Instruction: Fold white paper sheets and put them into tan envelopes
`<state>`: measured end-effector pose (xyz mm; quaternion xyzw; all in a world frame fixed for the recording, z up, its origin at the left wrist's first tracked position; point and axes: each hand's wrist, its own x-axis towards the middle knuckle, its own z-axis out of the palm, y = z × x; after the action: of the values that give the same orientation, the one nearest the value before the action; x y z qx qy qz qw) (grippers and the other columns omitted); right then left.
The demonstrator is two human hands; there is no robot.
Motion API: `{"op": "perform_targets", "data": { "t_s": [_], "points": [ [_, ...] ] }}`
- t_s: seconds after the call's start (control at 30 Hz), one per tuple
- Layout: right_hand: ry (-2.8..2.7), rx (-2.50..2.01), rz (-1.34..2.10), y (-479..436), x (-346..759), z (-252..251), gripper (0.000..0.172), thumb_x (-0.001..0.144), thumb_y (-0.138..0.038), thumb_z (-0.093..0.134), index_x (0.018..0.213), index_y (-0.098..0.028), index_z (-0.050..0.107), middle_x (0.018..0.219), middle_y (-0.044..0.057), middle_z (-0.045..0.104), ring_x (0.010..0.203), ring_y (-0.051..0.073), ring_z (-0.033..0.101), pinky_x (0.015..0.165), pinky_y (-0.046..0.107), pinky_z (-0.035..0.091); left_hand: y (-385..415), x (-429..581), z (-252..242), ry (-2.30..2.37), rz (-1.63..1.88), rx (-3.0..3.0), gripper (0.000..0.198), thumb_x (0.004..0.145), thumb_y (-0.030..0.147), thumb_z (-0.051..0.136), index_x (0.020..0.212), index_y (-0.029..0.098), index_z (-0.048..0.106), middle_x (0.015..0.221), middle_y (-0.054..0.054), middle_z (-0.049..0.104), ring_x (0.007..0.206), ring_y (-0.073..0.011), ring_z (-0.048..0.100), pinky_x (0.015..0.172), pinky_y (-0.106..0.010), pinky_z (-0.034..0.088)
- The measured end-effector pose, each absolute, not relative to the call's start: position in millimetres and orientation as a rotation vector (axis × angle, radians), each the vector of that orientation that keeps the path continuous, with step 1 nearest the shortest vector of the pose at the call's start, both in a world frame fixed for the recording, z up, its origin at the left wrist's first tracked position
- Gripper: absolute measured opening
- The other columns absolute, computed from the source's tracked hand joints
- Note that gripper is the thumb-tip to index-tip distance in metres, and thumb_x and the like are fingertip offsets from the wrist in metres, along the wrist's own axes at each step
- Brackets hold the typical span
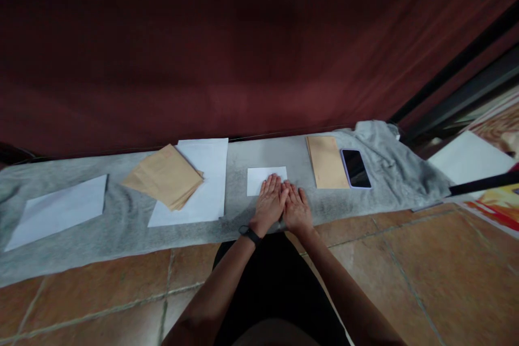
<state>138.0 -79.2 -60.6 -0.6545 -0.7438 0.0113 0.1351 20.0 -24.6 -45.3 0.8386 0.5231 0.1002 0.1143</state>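
A small white sheet of folded-looking paper (255, 179) lies on the grey cloth in front of me. My left hand (271, 200), with a dark band at the wrist, rests flat on its right part, fingers stretched out. Beside it, touching, my right hand (297, 206) lies flat at the paper's lower right edge, its fingers extended. Neither hand grips anything. The hands cover the paper's lower right corner. To the right is a stack of brown envelopes (329, 162), and a phone (357, 168) with a dark screen and pale purple edge lies against it.
Fanned brown envelopes (168, 175) lie over large white sheets (211, 173) on the left. Farther left is another white stack of paper (60, 211). The grey cloth (133, 235) is bunched at the right end. A dark red curtain (227, 65) hangs behind; tiled floor (405, 254) lies in front.
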Motion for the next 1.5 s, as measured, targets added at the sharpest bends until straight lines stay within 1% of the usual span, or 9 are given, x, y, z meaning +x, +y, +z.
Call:
{"op": "perform_targets", "data": {
  "t_s": [0.07, 0.17, 0.33, 0.53, 0.7, 0.9, 1.0, 1.27, 1.5],
  "points": [
    [-2.177, -1.887, 0.02, -80, 139, -60, 0.058, 0.1, -0.022, 0.042, 0.157, -0.01, 0.037, 0.162, 0.013, 0.041, 0.149, 0.028, 0.037, 0.124, 0.047, 0.021, -19, 27, -48, 1.509, 0.266, 2.458, 0.063, 0.108, 0.043, 0.023, 0.157, 0.006, 0.033, 0.166, -0.014, 0.03, 0.157, -0.0233, 0.019, 0.129, -0.043, 0.019],
    [-2.162, -1.885, -0.003, -80, 139, -61, 0.056, 0.101, -0.022, 0.041, 0.156, -0.009, 0.04, 0.159, 0.014, 0.045, 0.148, 0.028, 0.04, 0.124, 0.047, 0.021, -13, 27, -51, 1.553, 0.257, 2.456, 0.065, 0.107, 0.045, 0.024, 0.159, 0.006, 0.031, 0.168, -0.014, 0.026, 0.158, -0.023, 0.016, 0.129, -0.042, 0.017],
    [-2.104, -1.863, -0.016, -78, 137, -62, 0.052, 0.105, -0.027, 0.038, 0.153, -0.01, 0.045, 0.158, 0.014, 0.047, 0.145, 0.029, 0.044, 0.124, 0.047, 0.022, -5, 10, -52, 1.681, 0.278, 2.459, 0.068, 0.106, 0.046, 0.028, 0.158, 0.002, 0.028, 0.167, -0.018, 0.024, 0.158, -0.0258, 0.016, 0.129, -0.044, 0.019],
    [-2.069, -1.852, 0.01, -79, 137, -64, 0.053, 0.106, -0.03, 0.038, 0.155, -0.01, 0.041, 0.158, 0.014, 0.046, 0.146, 0.028, 0.044, 0.123, 0.047, 0.023, 0, -11, -57, 1.838, 0.344, 2.427, 0.064, 0.106, 0.04, 0.028, 0.157, 0.002, 0.03, 0.165, -0.02, 0.029, 0.157, -0.0277, 0.018, 0.128, -0.047, 0.022],
    [-2.018, -1.892, 0.098, -64, 134, -62, 0.051, 0.108, -0.033, 0.033, 0.153, -0.013, 0.046, 0.157, 0.013, 0.048, 0.146, 0.027, 0.044, 0.123, 0.05, 0.025, -2, -17, -60, 1.859, 0.357, 2.449, 0.061, 0.106, 0.034, 0.029, 0.157, 0.001, 0.032, 0.165, -0.021, 0.03, 0.157, -0.029, 0.02, 0.127, -0.049, 0.023],
    [-2.181, -1.725, 0.189, -23, 118, -53, 0.05, 0.108, -0.033, 0.031, 0.151, -0.016, 0.049, 0.157, 0.012, 0.048, 0.147, 0.024, 0.042, 0.123, 0.048, 0.028, -1, -17, -59, 1.854, 0.286, 2.459, 0.059, 0.104, 0.027, 0.03, 0.157, 0.001, 0.032, 0.166, -0.02, 0.029, 0.157, -0.0293, 0.019, 0.126, -0.049, 0.025],
    [-2.177, -1.739, 0.171, -11, 113, -55, 0.05, 0.107, -0.032, 0.033, 0.153, -0.017, 0.047, 0.158, 0.013, 0.047, 0.147, 0.026, 0.042, 0.123, 0.051, 0.028, -1, -17, -58, 1.859, 0.284, 2.456, 0.059, 0.103, 0.025, 0.03, 0.157, 0.001, 0.032, 0.166, -0.02, 0.029, 0.157, -0.029, 0.019, 0.126, -0.049, 0.026],
    [-2.086, -1.795, 0.106, -13, 122, -68, 0.056, 0.108, -0.039, 0.033, 0.156, -0.01, 0.04, 0.16, 0.016, 0.043, 0.15, 0.029, 0.037, 0.123, 0.051, 0.025, -2, -15, -57, 1.881, 0.304, 2.423, 0.06, 0.103, 0.028, 0.031, 0.157, 0.002, 0.031, 0.166, -0.019, 0.028, 0.157, -0.0274, 0.019, 0.127, -0.049, 0.023],
    [-2.026, -1.882, 0.046, -16, 135, -69, 0.057, 0.109, -0.04, 0.032, 0.156, -0.009, 0.04, 0.161, 0.016, 0.041, 0.149, 0.03, 0.037, 0.123, 0.05, 0.023, -1, -13, -59, 1.977, 0.375, 2.344, 0.06, 0.103, 0.029, 0.031, 0.157, 0.001, 0.032, 0.165, -0.02, 0.03, 0.156, -0.0272, 0.023, 0.127, -0.048, 0.023]
  ]
}}
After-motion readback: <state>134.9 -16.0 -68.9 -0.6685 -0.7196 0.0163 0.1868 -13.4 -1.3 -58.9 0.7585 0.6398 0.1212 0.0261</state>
